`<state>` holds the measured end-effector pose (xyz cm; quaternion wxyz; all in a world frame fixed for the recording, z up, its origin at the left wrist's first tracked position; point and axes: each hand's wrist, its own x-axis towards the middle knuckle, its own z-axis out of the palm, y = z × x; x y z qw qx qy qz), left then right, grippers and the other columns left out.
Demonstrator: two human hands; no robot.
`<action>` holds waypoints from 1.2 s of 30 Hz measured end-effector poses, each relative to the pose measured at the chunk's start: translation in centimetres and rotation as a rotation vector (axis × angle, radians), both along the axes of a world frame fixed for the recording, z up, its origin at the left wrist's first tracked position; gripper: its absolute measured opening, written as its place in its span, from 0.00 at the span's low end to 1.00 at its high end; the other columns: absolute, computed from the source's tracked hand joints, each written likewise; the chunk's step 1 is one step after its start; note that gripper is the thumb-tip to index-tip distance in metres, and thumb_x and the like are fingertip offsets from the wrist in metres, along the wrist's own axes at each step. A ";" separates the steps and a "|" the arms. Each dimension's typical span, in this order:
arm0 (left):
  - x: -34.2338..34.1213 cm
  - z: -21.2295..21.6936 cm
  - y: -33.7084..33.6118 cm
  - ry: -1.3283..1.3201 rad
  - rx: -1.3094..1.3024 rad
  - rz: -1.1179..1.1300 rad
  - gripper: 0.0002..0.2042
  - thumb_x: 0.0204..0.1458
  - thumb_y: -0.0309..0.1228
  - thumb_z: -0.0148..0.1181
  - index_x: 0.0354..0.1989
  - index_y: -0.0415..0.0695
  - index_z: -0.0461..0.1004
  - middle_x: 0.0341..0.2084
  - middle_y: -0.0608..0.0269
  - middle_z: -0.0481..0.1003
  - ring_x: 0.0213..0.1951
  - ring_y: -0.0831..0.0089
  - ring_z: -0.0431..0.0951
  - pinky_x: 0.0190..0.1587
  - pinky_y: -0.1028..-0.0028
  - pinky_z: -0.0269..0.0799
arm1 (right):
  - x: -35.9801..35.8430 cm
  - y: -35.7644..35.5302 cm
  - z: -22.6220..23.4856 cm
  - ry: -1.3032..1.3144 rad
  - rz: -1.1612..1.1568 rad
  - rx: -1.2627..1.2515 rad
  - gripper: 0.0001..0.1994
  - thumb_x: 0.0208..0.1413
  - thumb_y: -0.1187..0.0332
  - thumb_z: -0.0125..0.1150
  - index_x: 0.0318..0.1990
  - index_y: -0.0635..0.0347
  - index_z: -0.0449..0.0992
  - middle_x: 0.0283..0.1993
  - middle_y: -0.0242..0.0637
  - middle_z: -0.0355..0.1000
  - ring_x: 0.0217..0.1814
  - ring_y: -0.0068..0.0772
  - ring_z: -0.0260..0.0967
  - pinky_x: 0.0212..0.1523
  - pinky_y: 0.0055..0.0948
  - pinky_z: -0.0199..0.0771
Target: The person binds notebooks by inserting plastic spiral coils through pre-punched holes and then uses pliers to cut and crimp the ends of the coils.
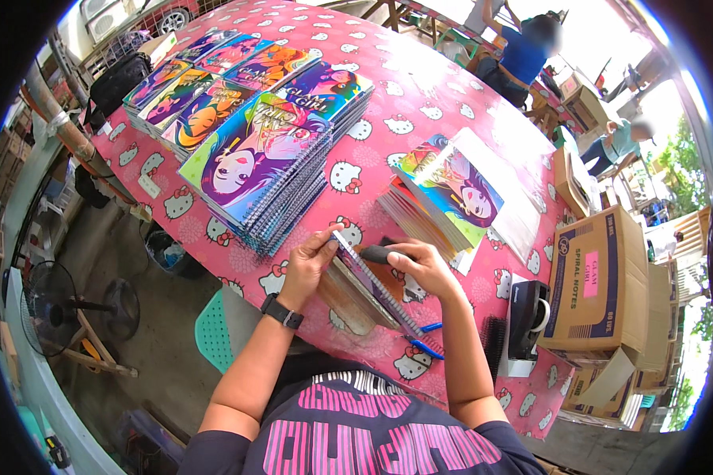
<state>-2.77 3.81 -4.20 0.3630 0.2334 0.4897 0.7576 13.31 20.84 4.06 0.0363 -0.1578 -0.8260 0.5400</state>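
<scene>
My left hand pinches the upper end of a spiral notebook, which stands on edge with its coiled spine slanting down toward my body. My right hand grips a dark, rounded tool beside that spine; its exact kind does not show. Below the right hand, a blue-handled hand tool lies partly hidden by the notebook's lower end. A board-like brown piece sits under the notebook. Just beyond my right hand is a stack of colourful notebook covers and pages.
Piles of bound notebooks cover the left of the pink patterned table. At right are a black tape dispenser, black coils and cardboard boxes. A fan stands at left. Other people are farther back.
</scene>
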 end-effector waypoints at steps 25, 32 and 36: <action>2.6 7.2 0.7 0.282 -0.033 -0.186 0.09 0.51 0.20 0.61 0.41 0.38 0.77 0.34 0.65 0.78 0.36 0.81 0.76 0.40 0.80 0.73 | 1.0 -6.5 4.8 0.179 -0.349 0.298 0.17 0.47 0.70 0.69 0.45 0.62 0.75 0.45 0.37 0.74 0.42 0.27 0.72 0.44 0.26 0.72; 3.6 7.3 0.3 0.315 0.015 -0.077 0.07 0.48 0.21 0.65 0.36 0.38 0.79 0.31 0.64 0.79 0.35 0.79 0.79 0.38 0.78 0.75 | 0.7 -9.0 4.7 0.337 -0.543 0.102 0.09 0.50 0.73 0.66 0.37 0.66 0.75 0.31 0.32 0.73 0.33 0.23 0.70 0.36 0.24 0.71; 4.2 8.4 -0.3 0.517 0.065 -0.031 0.06 0.47 0.21 0.65 0.34 0.39 0.78 0.31 0.62 0.79 0.34 0.77 0.79 0.39 0.76 0.75 | 1.0 -8.6 4.5 0.274 -0.484 0.277 0.07 0.50 0.73 0.65 0.35 0.65 0.74 0.31 0.36 0.72 0.32 0.26 0.70 0.35 0.27 0.70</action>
